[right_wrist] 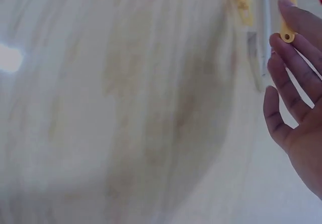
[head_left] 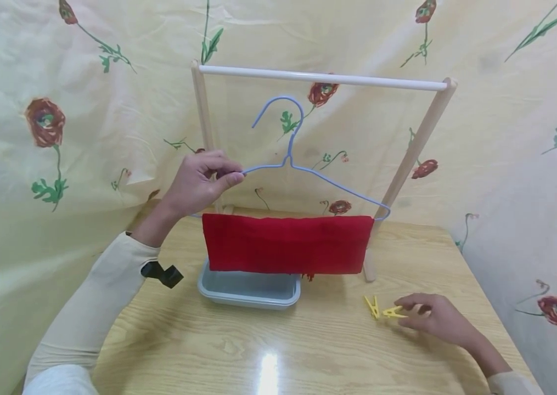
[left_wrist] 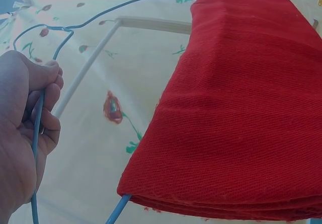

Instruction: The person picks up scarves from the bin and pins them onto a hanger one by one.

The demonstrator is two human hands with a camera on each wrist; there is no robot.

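A blue wire hanger [head_left: 339, 186] carries a folded red cloth [head_left: 288, 244] over its bottom bar. My left hand [head_left: 204, 178] grips the hanger's left shoulder between thumb and curled fingers, as the left wrist view also shows with the hanger wire [left_wrist: 37, 128] running through the hand. Low on the right, my right hand [head_left: 433, 318] pinches a yellow clothespin [head_left: 393, 312] at its handle ends, thumb on one side and index finger on the other. A second yellow clothespin [head_left: 372, 307] lies on the table just left of it.
A drying stand with a white rod [head_left: 322, 78] and wooden legs [head_left: 418, 137] rises behind the hanger. Below the cloth, a light blue plastic basin [head_left: 248, 299] sits on the wooden table [head_left: 209, 351]. Flowered fabric [head_left: 505, 164] hangs behind and at the sides.
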